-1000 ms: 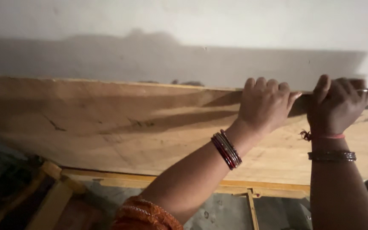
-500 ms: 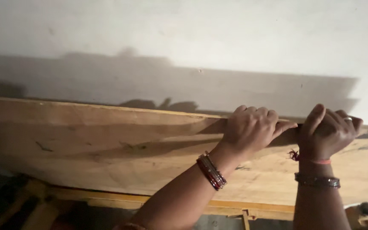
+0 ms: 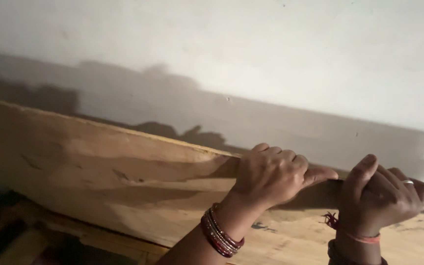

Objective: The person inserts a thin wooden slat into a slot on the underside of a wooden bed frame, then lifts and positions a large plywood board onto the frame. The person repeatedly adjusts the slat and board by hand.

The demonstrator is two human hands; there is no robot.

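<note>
1. The plywood sheet (image 3: 123,191) stands on its long edge, leaning close to the pale wall (image 3: 271,59), and both hands are on its top edge toward the right end.
2. Left hand (image 3: 271,174): fingers curled over the top edge, thumb stretched along it, clamped on the board.
3. Right hand (image 3: 386,196), just beside it: fingers wrapped over the same edge, a ring showing, closed tight on the wood.
4. How far along? I judge the sheet is gripped and steadied but not yet set anywhere final (its lower edge is hard to make out in the dark).
5. The board is thin, flat and tan, with streaky grain, darker stains and a slightly chipped top edge.
6. Dark red bangles (image 3: 220,234) ring the left wrist; a red thread (image 3: 354,234) circles the right.
7. The wall is smooth, matte, shadowed along the board.
</note>
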